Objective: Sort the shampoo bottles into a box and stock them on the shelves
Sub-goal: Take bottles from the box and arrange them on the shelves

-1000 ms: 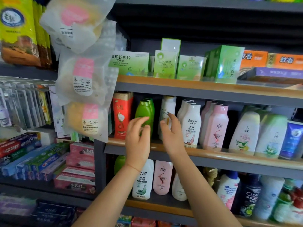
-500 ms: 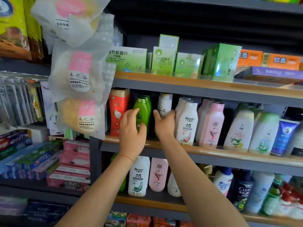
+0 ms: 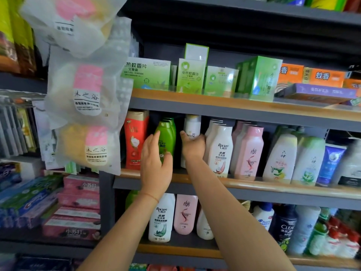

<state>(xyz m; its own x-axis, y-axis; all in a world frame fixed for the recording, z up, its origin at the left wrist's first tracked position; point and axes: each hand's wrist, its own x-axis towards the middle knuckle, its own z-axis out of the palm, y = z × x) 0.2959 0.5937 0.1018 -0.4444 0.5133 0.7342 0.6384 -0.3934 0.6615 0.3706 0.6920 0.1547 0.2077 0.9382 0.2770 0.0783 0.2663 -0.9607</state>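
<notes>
Grey metal shop shelves (image 3: 224,187) with wood-coloured front edges fill the view, each level packed with toiletries. On the middle shelf, from the left, stand a red rectangular shampoo bottle with a gold cap (image 3: 135,139), a row of glossy green oval shampoo bottles (image 3: 166,136), a white Pantene bottle (image 3: 192,127), white Racien shampoo bottles (image 3: 219,149), pink shampoo bottles (image 3: 249,151), white bottles with green leaf prints (image 3: 279,157) and a blue tube (image 3: 329,163).

The left hand (image 3: 156,165) reaches up to the front green bottle: its fingers lie fairly straight along the bottle's left side and its thumb curves across the lower front, so the hand is loosely cupped around the bottle. Whether it truly grips cannot be told. The right hand (image 3: 193,146) is at the white Pantene bottle, which stands upright between the green row and the Racien bottles; the thumb points up on the bottle's left and the fingers curl round its right side, holding it.

Above, the upper shelf carries pale green cardboard boxes with Chinese print (image 3: 191,75), orange boxes (image 3: 324,77) and a flat purple box (image 3: 316,91). Below, the lower shelf holds another white Racien bottle (image 3: 161,218), a pink bottle (image 3: 185,214) and a dark Clear bottle (image 3: 285,229). To the left hang translucent bags with pink labels (image 3: 86,92), and stacked pink cartons (image 3: 80,202) and toothpaste boxes (image 3: 25,204) lie further down.
</notes>
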